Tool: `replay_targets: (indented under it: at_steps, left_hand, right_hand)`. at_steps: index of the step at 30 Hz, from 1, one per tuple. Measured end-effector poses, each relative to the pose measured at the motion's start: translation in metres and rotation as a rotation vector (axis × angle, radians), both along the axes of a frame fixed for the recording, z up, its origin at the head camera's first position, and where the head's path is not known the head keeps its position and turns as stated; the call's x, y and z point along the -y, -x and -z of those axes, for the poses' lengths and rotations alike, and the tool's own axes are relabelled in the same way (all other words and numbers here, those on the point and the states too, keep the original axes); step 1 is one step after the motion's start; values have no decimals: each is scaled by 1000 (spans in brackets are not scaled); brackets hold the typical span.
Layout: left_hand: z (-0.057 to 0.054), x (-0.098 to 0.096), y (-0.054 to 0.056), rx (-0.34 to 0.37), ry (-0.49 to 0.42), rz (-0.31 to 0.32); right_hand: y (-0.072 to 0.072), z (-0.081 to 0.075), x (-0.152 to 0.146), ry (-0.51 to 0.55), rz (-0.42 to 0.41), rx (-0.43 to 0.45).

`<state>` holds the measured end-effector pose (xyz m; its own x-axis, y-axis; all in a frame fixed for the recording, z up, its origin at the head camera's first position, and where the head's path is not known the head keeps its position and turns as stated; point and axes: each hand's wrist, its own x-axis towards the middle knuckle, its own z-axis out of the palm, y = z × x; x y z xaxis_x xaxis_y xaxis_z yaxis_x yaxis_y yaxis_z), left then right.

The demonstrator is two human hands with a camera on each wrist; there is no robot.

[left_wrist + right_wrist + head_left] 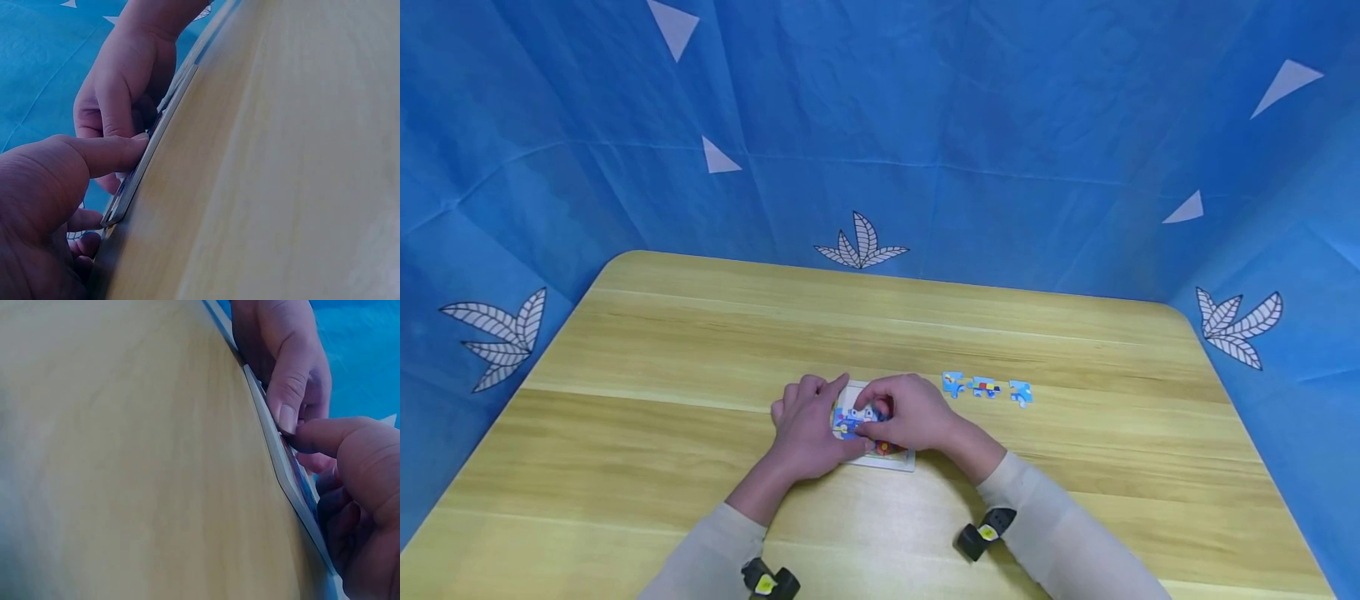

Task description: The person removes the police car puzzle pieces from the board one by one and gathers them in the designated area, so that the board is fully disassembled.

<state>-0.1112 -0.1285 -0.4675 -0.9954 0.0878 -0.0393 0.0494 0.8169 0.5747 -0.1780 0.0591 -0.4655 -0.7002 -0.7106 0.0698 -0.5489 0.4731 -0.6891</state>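
A small jigsaw puzzle board (pixel 891 462) with a pale frame and a colourful picture lies on the table under both hands. My left hand (pixel 811 429) holds its left side, the thumb laid over the near part of the board and the other fingers around the left edge. Over the picture, my right hand (pixel 913 412) pinches a blue puzzle piece (pixel 852 421) between thumb and index finger, low at the board's surface. The remaining right fingers are curled in. Much of the picture is hidden by the hands.
Three loose puzzle pieces lie in a row right of the board: a blue one (pixel 952 382), a multicoloured one (pixel 984 387) and another blue one (pixel 1020 392). A blue curtain (pixel 880 108) stands behind the wooden table (pixel 700 333).
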Motion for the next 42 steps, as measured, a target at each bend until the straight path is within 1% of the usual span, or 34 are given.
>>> replay_targets:
  at_steps: [3, 8, 13, 18, 20, 23, 27, 33, 38, 42]
  left_hand:
    - [0, 0, 0, -2, -1, 2]
    - [0, 0, 0, 4, -11, 11]
    - [0, 1, 0, 10, -16, 5]
    - [-1, 3, 1, 29, -19, 27]
    - [-2, 4, 1, 34, -23, 36]
    - [-1, 5, 1, 35, -26, 39]
    - [0, 5, 1, 34, -30, 33]
    - [1, 5, 1, 33, -34, 19]
    - [1, 4, 1, 31, -35, 18]
    - [1, 4, 1, 31, -31, 21]
  right_hand:
    - [0, 1, 2, 6, -6, -4]
    - [0, 2, 3, 29, 7, 8]
    - [2, 4, 3, 67, 14, 21]
    - [4, 6, 2, 100, -16, 21]
    - [4, 6, 2, 85, -42, -1]
    - [5, 4, 2, 34, -80, -28]
    - [5, 1, 3, -19, -114, -40]
    - [4, -2, 4, -17, -114, -31]
    - [4, 0, 4, -14, -93, -23]
    - [5, 2, 3, -7, -99, -17]
